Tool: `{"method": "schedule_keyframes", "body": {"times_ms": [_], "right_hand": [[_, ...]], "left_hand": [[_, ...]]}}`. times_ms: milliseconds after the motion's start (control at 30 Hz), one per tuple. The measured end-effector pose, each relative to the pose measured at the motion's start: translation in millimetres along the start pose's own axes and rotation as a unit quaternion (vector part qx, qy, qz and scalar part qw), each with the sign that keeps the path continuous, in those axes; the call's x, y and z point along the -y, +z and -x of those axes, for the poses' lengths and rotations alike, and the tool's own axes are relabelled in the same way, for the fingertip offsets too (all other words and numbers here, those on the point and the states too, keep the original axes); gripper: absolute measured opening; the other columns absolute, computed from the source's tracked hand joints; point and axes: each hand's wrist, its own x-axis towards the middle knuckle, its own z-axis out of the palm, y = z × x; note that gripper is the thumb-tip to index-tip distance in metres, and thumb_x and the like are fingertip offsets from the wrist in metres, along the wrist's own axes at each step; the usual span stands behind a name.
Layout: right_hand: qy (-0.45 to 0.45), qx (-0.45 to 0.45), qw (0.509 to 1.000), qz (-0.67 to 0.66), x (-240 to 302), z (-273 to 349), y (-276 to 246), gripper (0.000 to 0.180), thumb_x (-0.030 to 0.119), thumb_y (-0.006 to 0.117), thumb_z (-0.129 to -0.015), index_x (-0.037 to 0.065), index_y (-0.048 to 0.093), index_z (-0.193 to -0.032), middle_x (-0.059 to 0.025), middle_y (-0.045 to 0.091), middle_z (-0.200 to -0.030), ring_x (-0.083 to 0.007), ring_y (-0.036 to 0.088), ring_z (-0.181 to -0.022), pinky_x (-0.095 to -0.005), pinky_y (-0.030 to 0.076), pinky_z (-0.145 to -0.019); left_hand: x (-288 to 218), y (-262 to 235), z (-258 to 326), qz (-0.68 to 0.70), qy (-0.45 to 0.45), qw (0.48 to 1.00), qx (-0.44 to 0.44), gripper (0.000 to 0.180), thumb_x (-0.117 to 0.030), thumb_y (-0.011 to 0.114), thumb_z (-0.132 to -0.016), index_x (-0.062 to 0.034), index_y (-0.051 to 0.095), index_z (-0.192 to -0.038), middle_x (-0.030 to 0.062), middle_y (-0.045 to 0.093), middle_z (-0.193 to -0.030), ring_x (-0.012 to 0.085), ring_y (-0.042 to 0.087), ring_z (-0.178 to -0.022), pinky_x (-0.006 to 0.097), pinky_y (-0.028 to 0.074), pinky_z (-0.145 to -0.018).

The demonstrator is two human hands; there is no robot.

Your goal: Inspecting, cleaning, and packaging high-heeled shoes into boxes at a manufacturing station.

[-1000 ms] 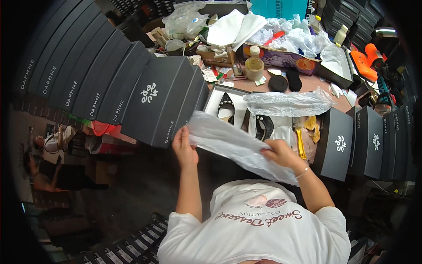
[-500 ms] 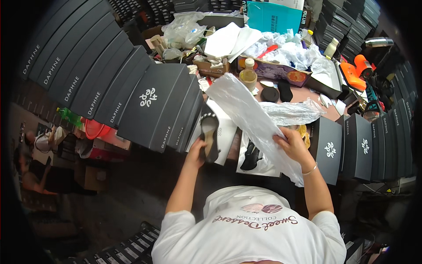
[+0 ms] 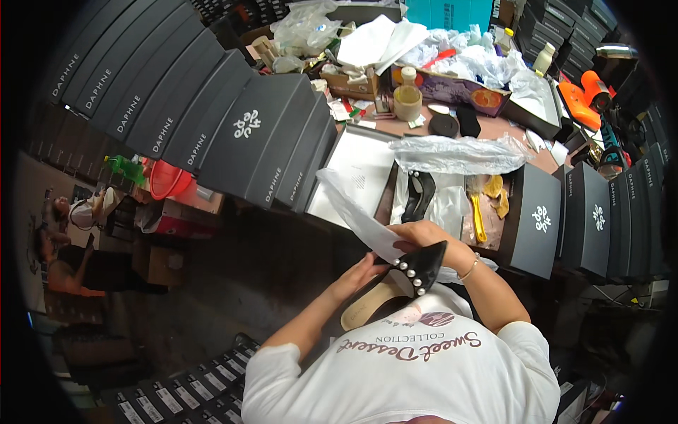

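Note:
Close to my chest I hold a black pointed flat shoe (image 3: pixel 426 266) with a row of pearls across its opening and a beige insole. My left hand (image 3: pixel 359 277) is closed on its side near the middle. Behind the toe, my right hand (image 3: pixel 426 236) is closed on a translucent white plastic sheet (image 3: pixel 357 215); the shoe hides part of its fingers. A second black shoe (image 3: pixel 419 198) with pearls lies on white paper in a box. Left of it sits a white box tray or lid (image 3: pixel 353 173).
Dark grey shoeboxes (image 3: pixel 247 127) line the left; another shoebox (image 3: pixel 531 219) stands at the right. A crumpled plastic sheet (image 3: pixel 459 155), a yellow-handled brush (image 3: pixel 478 219), a glue jar (image 3: pixel 407 102) and an orange tool (image 3: pixel 580 106) lie on the table. Other people are at far left.
Both hands have come together near my chest, bringing the shoe and plastic sheet along. The shoe has turned, its toe now pointing up and right. My view has shifted slightly.

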Motion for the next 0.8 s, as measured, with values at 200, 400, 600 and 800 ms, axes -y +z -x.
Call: {"method": "schedule_keyframes", "body": {"times_ms": [200,400,600,800], "right_hand": [[0.086,-0.048,0.982,-0.162,-10.8,42.8,10.5,0.031,0.008,0.063,-0.084,0.001,0.060,-0.113,-0.0198,0.065,-0.082,-0.0319,0.064,-0.070,-0.0349,0.049,-0.066],[0.112,-0.106,0.971,-0.185,3.0,60.3,0.8,0.028,0.003,0.065,-0.080,-0.003,0.063,-0.108,-0.0193,0.068,-0.084,-0.0272,0.068,-0.075,-0.0304,0.050,-0.071],[0.144,-0.121,0.970,-0.154,9.3,66.2,-14.6,0.027,-0.001,0.066,-0.077,-0.004,0.063,-0.104,-0.0116,0.069,-0.084,-0.0131,0.063,-0.074,-0.0270,0.049,-0.073],[0.135,-0.158,0.971,-0.121,-0.8,65.0,-10.3,0.027,-0.006,0.057,-0.080,-0.004,0.060,-0.106,-0.0107,0.067,-0.082,-0.0103,0.059,-0.073,-0.0254,0.048,-0.071]], "left_hand": [[16.5,12.0,-29.5,0.148,0.042,0.987,-0.050,0.056,-0.032,0.060,-0.093,-0.0013,0.039,-0.134,0.0151,0.051,-0.129,0.0232,0.051,-0.117,0.039,0.042,-0.101],[-4.8,24.8,-16.9,-0.055,0.093,0.988,-0.110,0.058,-0.017,0.068,-0.085,0.0004,0.040,-0.133,0.0145,0.053,-0.126,0.0221,0.053,-0.115,0.038,0.043,-0.099],[-19.3,19.2,-16.0,-0.062,0.068,0.995,0.035,0.074,-0.012,0.069,-0.078,0.0008,0.032,-0.141,0.0159,0.048,-0.135,0.0231,0.049,-0.123,0.035,0.038,-0.104],[-35.9,28.4,-22.1,-0.036,0.012,0.999,0.036,0.070,-0.002,0.063,-0.076,0.0041,0.034,-0.139,0.0157,0.048,-0.135,0.0230,0.049,-0.124,0.035,0.036,-0.106]]}}
